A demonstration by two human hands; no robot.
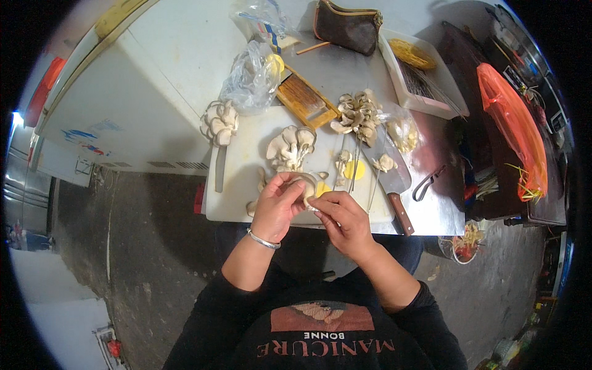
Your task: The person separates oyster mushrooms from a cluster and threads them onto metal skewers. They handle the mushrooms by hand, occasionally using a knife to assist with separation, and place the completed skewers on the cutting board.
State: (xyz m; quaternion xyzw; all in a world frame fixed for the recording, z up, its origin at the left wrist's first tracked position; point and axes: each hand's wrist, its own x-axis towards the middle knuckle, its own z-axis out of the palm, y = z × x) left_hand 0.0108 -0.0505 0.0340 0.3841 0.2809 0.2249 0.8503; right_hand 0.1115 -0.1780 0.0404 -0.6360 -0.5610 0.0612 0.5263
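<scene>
Between my two hands is a piece of oyster mushroom (309, 187), above the near edge of a white cutting board (231, 203). My left hand (279, 199) pinches its cap side, and my right hand (343, 217) grips the stem end. Just beyond them lies an oyster mushroom cluster (291, 148). A few small mushroom pieces (260, 180) lie beside my left hand. Thin metal skewers (355, 162) run across the board at the right, near a threaded mushroom piece (385, 163) and a yellow disc (354, 169).
A cleaver (400, 212) with a brown handle lies at the board's right, its handle over the table edge. A knife (221, 169) rests at the left. Behind are a wooden grater (307, 97), a plastic bag (253, 78), another mushroom cluster (358, 113) and a white bin (455, 99) of skewers.
</scene>
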